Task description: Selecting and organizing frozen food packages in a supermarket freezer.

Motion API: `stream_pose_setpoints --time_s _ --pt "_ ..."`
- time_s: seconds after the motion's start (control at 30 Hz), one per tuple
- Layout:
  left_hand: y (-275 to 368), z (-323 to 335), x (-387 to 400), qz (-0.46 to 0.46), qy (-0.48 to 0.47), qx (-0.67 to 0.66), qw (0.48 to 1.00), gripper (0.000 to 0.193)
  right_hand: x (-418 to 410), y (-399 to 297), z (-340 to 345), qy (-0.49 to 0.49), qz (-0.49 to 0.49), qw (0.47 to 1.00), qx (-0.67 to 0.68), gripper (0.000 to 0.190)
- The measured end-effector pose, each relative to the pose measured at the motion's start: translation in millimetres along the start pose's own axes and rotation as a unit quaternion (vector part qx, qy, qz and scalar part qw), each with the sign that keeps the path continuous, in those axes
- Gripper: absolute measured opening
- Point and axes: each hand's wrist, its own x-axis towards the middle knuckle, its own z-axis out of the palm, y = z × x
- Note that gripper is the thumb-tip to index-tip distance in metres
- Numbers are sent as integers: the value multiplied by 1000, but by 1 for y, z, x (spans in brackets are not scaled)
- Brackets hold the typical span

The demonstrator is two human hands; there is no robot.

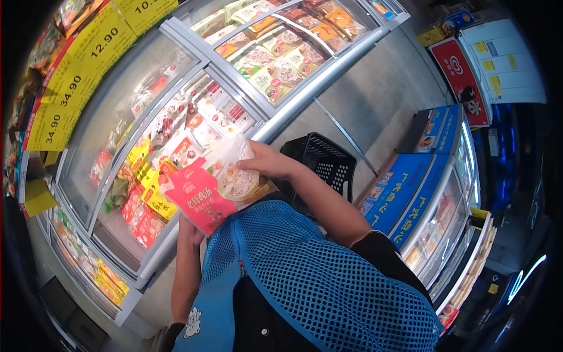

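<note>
A pink and white plastic bag of frozen food (211,193), printed with a bowl of dumplings or wontons, is held at a tilt in front of my chest. My right hand (266,162) grips its upper right corner, thumb on the printed face. Under the lower left edge is my left hand (190,231), its fingers mostly hidden behind the bag. Just beyond the bag is a chest freezer (151,259) with sliding glass lids. Inside lie yellow bags (151,176), red bags (140,222) and white packs (215,110).
A black plastic shopping basket (330,158) is on the right beside my forearm, partly hidden by it. Green and white packs (281,57) fill the adjoining freezer section. Yellow price signs (88,57) line the far side. Blue-fronted freezers (404,193) stand across the aisle floor (365,92).
</note>
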Motion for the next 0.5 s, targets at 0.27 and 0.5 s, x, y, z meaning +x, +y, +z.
stream_pose_setpoints --time_s 0.27,0.5 --pt "5 -4 -2 -14 -5 -19 1000 50 -28 -40 29 57 49 992 -100 70" --pt "24 -14 -24 24 -72 -47 996 58 -30 -17 51 96 12 985 -146 68"
